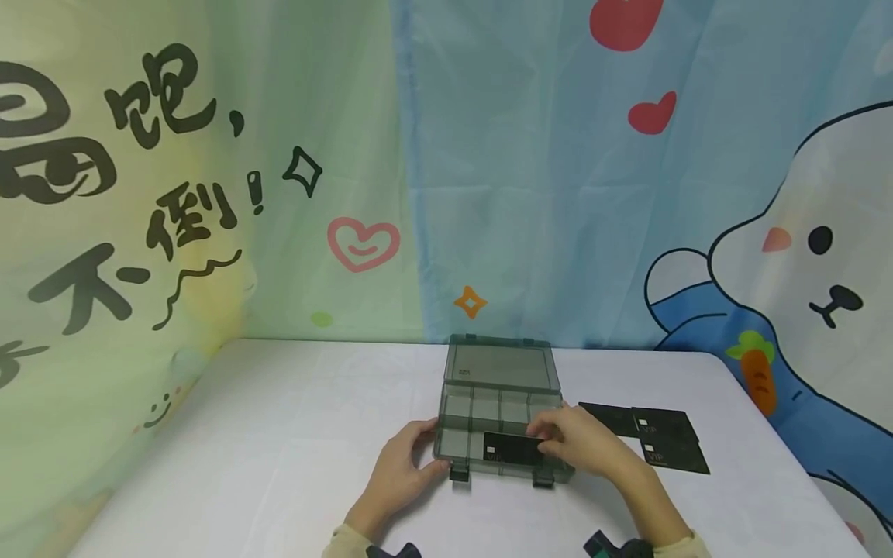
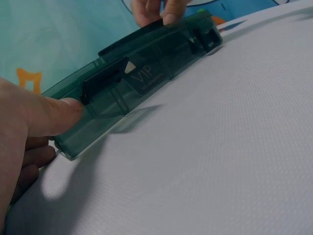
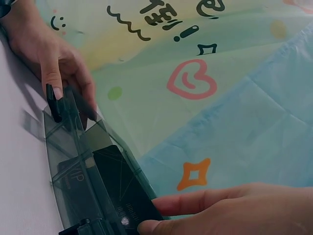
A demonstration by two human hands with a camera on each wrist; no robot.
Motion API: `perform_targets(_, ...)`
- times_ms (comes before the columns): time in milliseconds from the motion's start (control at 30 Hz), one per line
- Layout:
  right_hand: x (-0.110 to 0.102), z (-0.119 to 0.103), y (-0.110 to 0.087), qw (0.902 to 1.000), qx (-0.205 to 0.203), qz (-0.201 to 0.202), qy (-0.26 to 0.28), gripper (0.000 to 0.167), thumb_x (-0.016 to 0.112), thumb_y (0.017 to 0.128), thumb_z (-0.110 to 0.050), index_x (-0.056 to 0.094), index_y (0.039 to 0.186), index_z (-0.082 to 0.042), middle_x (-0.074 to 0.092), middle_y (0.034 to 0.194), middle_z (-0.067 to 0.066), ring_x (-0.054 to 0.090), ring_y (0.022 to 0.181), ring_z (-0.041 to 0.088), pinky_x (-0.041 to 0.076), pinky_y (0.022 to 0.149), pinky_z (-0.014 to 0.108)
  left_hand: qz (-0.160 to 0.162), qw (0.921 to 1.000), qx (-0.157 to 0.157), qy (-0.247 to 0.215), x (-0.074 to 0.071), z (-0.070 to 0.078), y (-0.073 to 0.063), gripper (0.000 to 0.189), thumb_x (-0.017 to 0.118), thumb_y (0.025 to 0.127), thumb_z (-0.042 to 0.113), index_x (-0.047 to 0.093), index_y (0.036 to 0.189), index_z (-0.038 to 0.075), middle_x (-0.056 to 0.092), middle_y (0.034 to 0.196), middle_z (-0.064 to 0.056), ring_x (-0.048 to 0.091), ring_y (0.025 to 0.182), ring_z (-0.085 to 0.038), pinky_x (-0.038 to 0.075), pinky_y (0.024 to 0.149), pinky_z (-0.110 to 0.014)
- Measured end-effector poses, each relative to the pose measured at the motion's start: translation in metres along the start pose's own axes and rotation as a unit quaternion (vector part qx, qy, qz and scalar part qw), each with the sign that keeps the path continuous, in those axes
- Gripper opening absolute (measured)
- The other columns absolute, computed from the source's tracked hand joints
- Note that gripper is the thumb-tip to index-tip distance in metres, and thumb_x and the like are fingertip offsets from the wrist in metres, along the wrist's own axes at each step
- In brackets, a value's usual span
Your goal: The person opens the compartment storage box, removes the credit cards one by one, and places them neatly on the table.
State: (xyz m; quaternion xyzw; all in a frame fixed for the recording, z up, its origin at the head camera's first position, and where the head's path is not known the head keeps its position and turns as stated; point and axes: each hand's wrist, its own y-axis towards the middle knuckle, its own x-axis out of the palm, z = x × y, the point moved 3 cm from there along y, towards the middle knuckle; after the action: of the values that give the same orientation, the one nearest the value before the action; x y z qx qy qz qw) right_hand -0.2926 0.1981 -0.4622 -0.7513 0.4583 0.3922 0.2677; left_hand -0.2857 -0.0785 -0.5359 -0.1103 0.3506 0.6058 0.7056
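A translucent green divided plastic box [image 1: 456, 442] lies on the white table with its lid [image 1: 502, 366] folded back. My left hand [image 1: 405, 469] grips its left end, thumb at the front edge near a latch [image 2: 105, 81]. My right hand [image 1: 586, 442] pinches the right end of a black VIP card [image 1: 508, 448] between thumb and fingers. The card leans within the box's front part, its lettering showing through the front wall in the left wrist view. In the right wrist view the same card [image 3: 117, 176] shows its patterned back.
Several more black cards [image 1: 666, 425] lie overlapping on the table, right of the box. The white tabletop [image 1: 279, 434] stretches out to the left. Behind it hangs a printed cloth [image 1: 502, 194] with hearts and a cartoon animal.
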Motion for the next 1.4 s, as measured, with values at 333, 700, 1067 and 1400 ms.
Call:
perform_targets(333,-0.001,0.002,0.002,0.9997,-0.002,0.013,0.019,0.017,0.07,0.082,-0.009,0.07,0.098,-0.014,0.068,0.086,-0.006,0.066,0.076,0.007,0.058,0.076,0.03,0.0,1.0,0.006,0.008,0.0,-0.002,0.0,0.061,0.075,0.076,0.032,0.053,0.129,0.011,0.065,0.119,0.0,0.061,0.112,-0.02,0.045,0.103,-0.044)
perform_targets(700,-0.006,0.003,0.003,0.9986,0.011,0.048,0.016,0.015,0.067,0.085,-0.009,0.07,0.099,-0.016,0.071,0.095,-0.002,0.065,0.083,0.011,0.056,0.069,0.023,0.008,0.9996,0.025,0.005,0.0,-0.002,0.0,0.062,0.076,0.075,0.028,0.054,0.129,0.01,0.066,0.117,0.0,0.062,0.11,-0.019,0.046,0.102,-0.043)
perform_targets(1067,-0.01,0.0,0.001,0.9938,0.014,0.085,0.07,0.024,0.063,0.088,-0.007,0.067,0.112,-0.007,0.07,0.108,0.008,0.065,0.087,0.016,0.054,0.062,0.02,0.002,0.9998,0.02,0.002,-0.001,-0.001,-0.001,0.062,0.076,0.075,0.029,0.053,0.13,0.01,0.066,0.119,0.0,0.061,0.111,-0.019,0.045,0.103,-0.043)
perform_targets(1400,-0.006,0.011,0.003,0.9815,0.054,0.061,0.173,0.025,0.063,0.089,-0.009,0.067,0.114,-0.004,0.068,0.11,0.016,0.066,0.075,0.019,0.058,0.058,0.027,-0.007,0.9999,0.005,-0.007,-0.002,0.0,0.0,0.062,0.075,0.075,0.03,0.053,0.13,0.012,0.065,0.12,0.001,0.06,0.113,-0.018,0.044,0.105,-0.043)
